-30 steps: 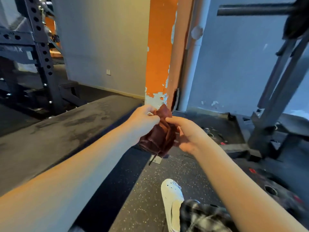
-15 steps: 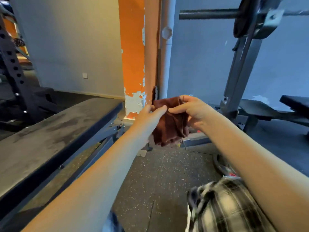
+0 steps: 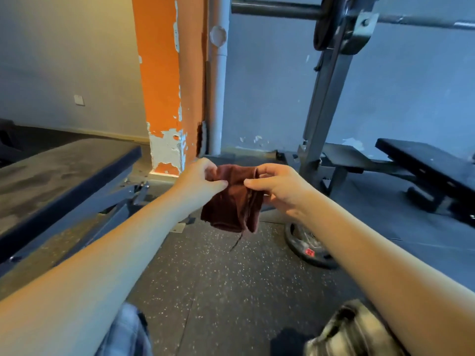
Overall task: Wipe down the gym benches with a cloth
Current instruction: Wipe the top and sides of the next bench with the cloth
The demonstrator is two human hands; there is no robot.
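- Head view: a dark red cloth (image 3: 232,201) is held up in the air in front of the body, above the speckled floor (image 3: 231,291). It touches neither bench. It is judged to be in the middle of being folded into a pad before wiping.
- The cloth's upper left edge is pinched by the left hand (image 3: 199,179), thumb against curled fingers. The upper right edge is pinched in the same way by the right hand (image 3: 277,187), so the fabric hangs doubled below them.
- A smeared left bench (image 3: 64,176) lies close beside the left forearm and is judged the likelier surface to be wiped first. A right bench (image 3: 424,165) stands well apart.
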